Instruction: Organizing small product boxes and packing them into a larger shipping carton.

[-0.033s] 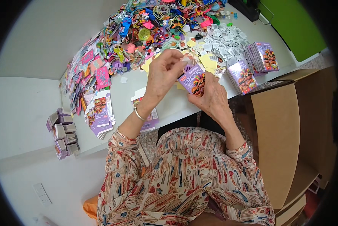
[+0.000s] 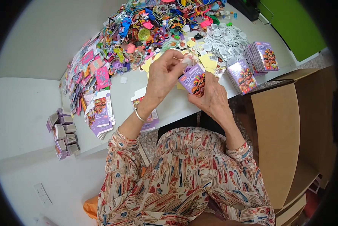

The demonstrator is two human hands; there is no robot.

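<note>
In the head view, the right hand [image 2: 211,96] grasps a small purple box [image 2: 192,83], its thumb across the near side and its fingers along the right edge; the box is held tilted above the white table [image 2: 174,103]. The left hand [image 2: 163,77] has thumb and fingertips drawn together at the box's upper end, touching a small pale piece [image 2: 189,59]; whether it grips that piece, I cannot tell. Just beyond the grip lie yellow cards [image 2: 207,61], and farther off a pile of white slips [image 2: 225,39] and a big heap of colourful trinkets [image 2: 146,34]. Right of the grip stand more filled-out purple boxes [image 2: 242,77], with an open brown carton [image 2: 276,139] nearer the body. Left of it, well apart, are flattened boxes [image 2: 101,111] and a heap of cards [image 2: 82,73].
</note>
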